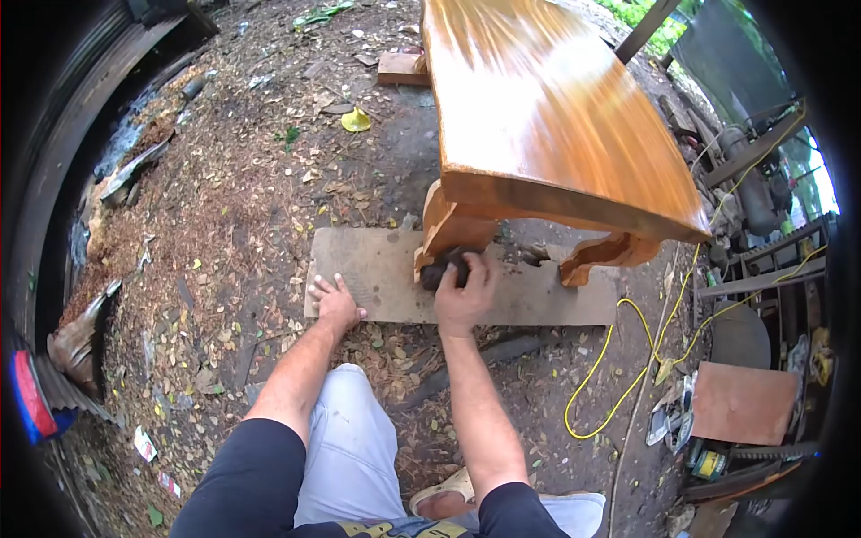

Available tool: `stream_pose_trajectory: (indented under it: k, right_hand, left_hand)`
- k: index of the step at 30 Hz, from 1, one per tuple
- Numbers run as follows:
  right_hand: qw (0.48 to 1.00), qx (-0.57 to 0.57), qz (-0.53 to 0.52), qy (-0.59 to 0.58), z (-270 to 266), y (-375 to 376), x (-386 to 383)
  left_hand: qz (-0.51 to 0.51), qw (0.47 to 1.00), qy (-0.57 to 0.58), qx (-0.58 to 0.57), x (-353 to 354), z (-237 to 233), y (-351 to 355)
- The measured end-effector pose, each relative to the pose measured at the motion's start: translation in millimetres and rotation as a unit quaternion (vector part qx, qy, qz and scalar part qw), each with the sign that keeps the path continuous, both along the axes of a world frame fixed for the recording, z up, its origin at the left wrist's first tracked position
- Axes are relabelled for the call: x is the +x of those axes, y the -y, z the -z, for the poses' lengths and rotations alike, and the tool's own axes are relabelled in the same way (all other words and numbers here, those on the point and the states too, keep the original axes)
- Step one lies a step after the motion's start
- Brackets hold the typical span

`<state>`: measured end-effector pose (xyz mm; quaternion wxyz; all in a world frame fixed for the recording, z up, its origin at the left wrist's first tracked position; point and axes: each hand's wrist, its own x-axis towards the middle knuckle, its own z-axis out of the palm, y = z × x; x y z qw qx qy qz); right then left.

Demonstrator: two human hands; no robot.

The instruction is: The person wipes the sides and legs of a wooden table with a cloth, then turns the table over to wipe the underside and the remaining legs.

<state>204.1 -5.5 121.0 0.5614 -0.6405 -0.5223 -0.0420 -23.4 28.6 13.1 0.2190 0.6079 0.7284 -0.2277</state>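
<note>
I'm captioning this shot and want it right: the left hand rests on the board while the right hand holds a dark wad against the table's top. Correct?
Not quite. The head view shows the right hand holding the dark wad at the foot of a table leg, not against the top. The left hand does rest on the board.

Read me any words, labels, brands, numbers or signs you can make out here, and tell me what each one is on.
No text can be read with certainty.
Yellow print on the dark shirt: cut off by the picture's bottom edge, not readable.
Yellow-labelled container at the right: too small and blurred.
Red-and-white scrap on the ground: too small to read.
Whitish scrap near it: any marks are too blurred.
</note>
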Motion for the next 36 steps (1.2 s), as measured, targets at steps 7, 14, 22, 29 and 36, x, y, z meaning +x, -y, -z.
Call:
stream_pose_trajectory:
  k: [7, 14, 22, 29, 36]
  right_hand:
    - [0.999, 0.003, 0.031, -0.039, -22, 21, 23]
    - [0.997, -0.014, -0.07, 0.035, -37, 13, 17]
    - [0.996, 0.024, 0.001, 0.091, -77, -8, 32]
    - [0.997, 0.026, -0.027, 0.063, -82, 7, 33]
    - [0.991, 0.068, -0.109, 0.034, -96, 13, 9]
  left_hand:
    - [-0.009, 1.0, -0.003, -0.006, 0, 4, 4]
    - [-0.01, 1.0, 0.004, 0.003, 0, -2, 0]
    - [-0.009, 1.0, 0.008, 0.001, -1, 2, 1]
    - [-0.02, 1.0, 0.009, -0.001, 0, 2, 1]
    - [-0.021, 1.0, 0.015, 0.008, -1, 6, 2]
